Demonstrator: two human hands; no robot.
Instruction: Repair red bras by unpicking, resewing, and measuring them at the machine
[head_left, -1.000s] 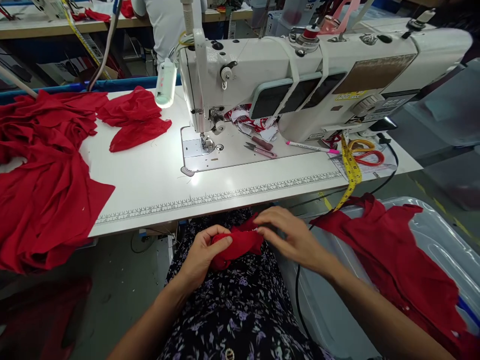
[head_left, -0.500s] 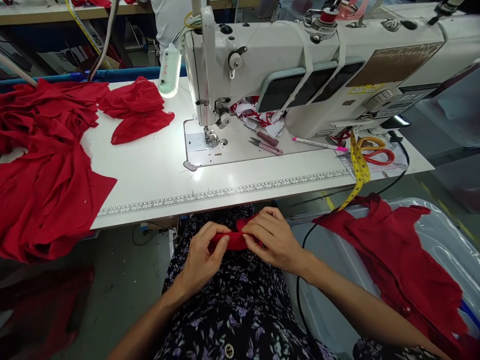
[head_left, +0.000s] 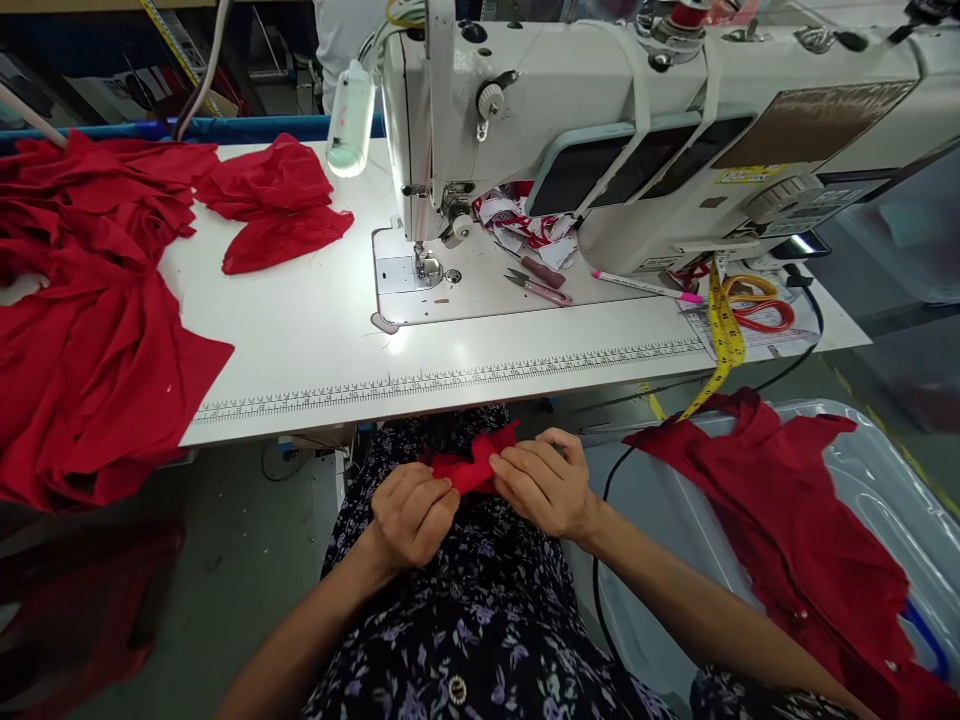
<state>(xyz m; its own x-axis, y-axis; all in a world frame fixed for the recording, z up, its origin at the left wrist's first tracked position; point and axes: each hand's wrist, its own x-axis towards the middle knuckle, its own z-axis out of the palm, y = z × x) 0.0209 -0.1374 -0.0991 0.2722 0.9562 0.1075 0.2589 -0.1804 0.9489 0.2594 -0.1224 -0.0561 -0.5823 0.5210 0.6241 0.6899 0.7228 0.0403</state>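
A small piece of red fabric is stretched between my two hands, over my lap and just below the table's front edge. My left hand is closed on its left end, knuckles up. At its right end my right hand pinches the cloth between thumb and fingers. Part of the fabric sticks up loosely between the hands, and the portions inside my fingers are hidden. Beyond the table edge stands a white sewing machine, its presser foot over the metal needle plate.
Red garments heap on the table's left, with a smaller red piece beside them. Thread snips, a pink-capped pen and a yellow tape measure lie right. Another red garment hangs over a clear plastic bin.
My left hand has rolled over from a thumb-and-finger pinch to a knuckles-up grip. The red fabric has turned and now bunches upward between the hands. The view has shifted slightly.
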